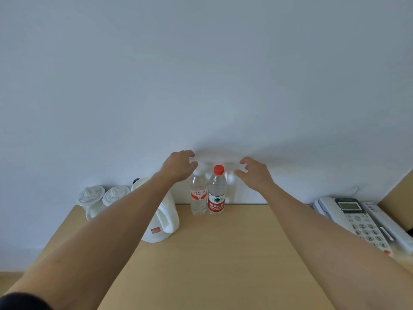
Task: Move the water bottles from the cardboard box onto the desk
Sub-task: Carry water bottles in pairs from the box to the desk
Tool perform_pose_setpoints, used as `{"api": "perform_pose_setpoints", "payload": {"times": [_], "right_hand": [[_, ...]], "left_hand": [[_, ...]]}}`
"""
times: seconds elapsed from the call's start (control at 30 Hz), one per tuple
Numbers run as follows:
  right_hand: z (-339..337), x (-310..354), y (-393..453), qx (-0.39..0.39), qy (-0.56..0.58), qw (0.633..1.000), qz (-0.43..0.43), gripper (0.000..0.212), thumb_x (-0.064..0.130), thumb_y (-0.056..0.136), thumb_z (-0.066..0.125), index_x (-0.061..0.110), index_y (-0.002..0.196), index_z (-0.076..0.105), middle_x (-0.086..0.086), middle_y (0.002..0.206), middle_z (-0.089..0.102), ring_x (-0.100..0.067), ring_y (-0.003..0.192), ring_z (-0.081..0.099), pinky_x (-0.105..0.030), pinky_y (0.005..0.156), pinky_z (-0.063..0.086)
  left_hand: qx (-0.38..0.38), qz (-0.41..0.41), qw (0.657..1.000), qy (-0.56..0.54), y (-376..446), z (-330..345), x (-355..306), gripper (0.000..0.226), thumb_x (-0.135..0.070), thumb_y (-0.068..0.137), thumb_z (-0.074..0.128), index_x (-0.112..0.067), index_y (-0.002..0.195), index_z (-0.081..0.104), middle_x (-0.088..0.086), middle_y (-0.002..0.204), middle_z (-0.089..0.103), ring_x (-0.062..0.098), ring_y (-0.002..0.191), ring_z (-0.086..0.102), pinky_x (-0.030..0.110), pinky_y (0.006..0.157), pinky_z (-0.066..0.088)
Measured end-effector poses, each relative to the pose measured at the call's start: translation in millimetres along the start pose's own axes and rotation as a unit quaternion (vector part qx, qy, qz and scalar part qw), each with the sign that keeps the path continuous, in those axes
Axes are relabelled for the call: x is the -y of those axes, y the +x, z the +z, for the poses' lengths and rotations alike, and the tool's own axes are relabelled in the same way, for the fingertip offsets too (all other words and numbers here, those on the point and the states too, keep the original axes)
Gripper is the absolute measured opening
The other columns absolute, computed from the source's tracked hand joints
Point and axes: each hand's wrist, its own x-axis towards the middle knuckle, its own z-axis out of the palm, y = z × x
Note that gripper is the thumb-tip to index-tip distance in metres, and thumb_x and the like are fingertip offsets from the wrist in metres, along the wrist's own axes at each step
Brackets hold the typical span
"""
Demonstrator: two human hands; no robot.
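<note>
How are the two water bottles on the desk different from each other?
The right bottle has a bright red cap and a mostly red label. The left bottle has a pale cap and a mostly white label with red writing. Both are clear, upright, side by side by the wall.

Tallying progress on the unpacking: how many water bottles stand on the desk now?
2, side by side at the desk's back edge: a white-capped bottle on the left, a red-capped bottle on the right. The box is out of view.

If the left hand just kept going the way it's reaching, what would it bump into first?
Probably the white-capped bottle right by the left hand's fingertips, or the wall behind it; depth is hard to judge.
</note>
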Motion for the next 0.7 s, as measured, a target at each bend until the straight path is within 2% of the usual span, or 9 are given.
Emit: {"api": "perform_pose_setpoints", "payload": {"times": [0.13, 0.27, 0.7], "right_hand": [[-31.8, -5.6, -19.1, 0.001, -0.12, 0.993, -0.019, 0.049, 0.043, 0.101, 0.049, 0.019, 0.144, 0.045, -0.012, 0.128, 0.056, -0.029, 0.122, 0.052, -0.038, 0.094, 0.046], [-57.6, -20.4, -49.8, 0.003, -0.188, 0.982, 0.011, 0.051, 0.047, 0.102, 0.043, 0.025, 0.148, 0.038, -0.011, 0.133, 0.05, -0.03, 0.123, 0.051, -0.042, 0.097, 0.046], [-119.4, -123.8, -199.6, -0.044, -0.199, 0.967, 0.151, 0.052, 0.047, 0.102, 0.043, 0.021, 0.147, 0.041, -0.011, 0.138, 0.055, -0.03, 0.123, 0.054, -0.039, 0.097, 0.046]], "left_hand": [[-0.009, 0.048, 0.997, 0.053, 3.9, -7.5, -25.6, 0.048, -0.036, 0.102, 0.048, -0.019, 0.147, 0.047, 0.005, 0.143, 0.056, 0.026, 0.131, 0.051, 0.043, 0.104, 0.046], [-0.001, 0.116, 0.99, 0.08, 2.8, 1.1, -64.5, 0.049, -0.04, 0.101, 0.05, -0.02, 0.146, 0.047, 0.005, 0.141, 0.057, 0.027, 0.129, 0.052, 0.044, 0.101, 0.048], [0.083, 0.267, 0.954, 0.106, -66.8, 105.2, -195.4, 0.053, -0.041, 0.101, 0.05, -0.022, 0.149, 0.043, 0.008, 0.144, 0.051, 0.03, 0.132, 0.046, 0.044, 0.105, 0.04]]}}
